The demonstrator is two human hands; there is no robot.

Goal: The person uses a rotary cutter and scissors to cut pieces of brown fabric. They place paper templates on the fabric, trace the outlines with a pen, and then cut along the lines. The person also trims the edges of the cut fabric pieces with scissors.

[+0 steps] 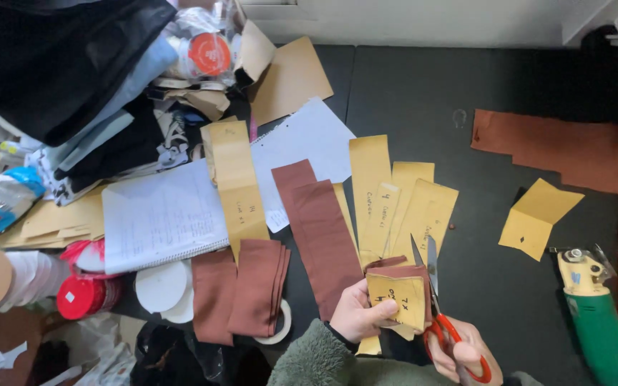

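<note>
So near the front edge, the left hand [355,314] pinches a paper pattern piece [397,300] with a fabric layer [402,271] under it, and the right hand [466,352] sits just right of that with the scissors [438,300], blades pointing away along the pattern's right side. Behind them a row of paper templates [395,200] fans out on the table [423,107]. Left of those lie fabric strips [320,229], then a folded fabric stack [241,289], with a spiral notebook [162,214] behind that. Far right there's a rotary cutter [595,322], a folded paper piece [538,218] behind it, and a big fabric sheet [588,154] further back.
</note>
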